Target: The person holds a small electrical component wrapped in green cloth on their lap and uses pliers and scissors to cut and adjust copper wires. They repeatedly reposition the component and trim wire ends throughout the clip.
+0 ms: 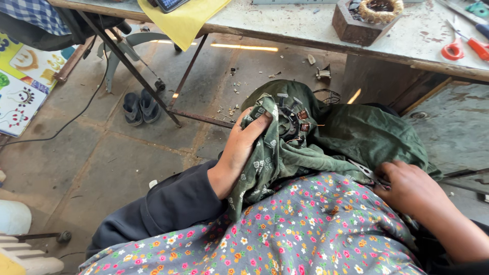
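A round motor stator [291, 118] with copper windings lies on my lap, wrapped in green patterned cloth [351, 135]. My left hand [238, 149] grips the stator through the cloth from its left side. My right hand [410, 188] rests on the cloth at the right, fingers closed around a small metal tool [365, 170] that I cannot identify. A grey flowered garment [300, 229] covers my lap below.
A worn workbench [305, 25] spans the top, with a yellow cloth [183, 20], a block holding a coil [364, 18] and orange-handled scissors [466, 47]. Dark sandals [140, 107], a cable and debris lie on the tiled floor. A coloured mat [20, 76] is at left.
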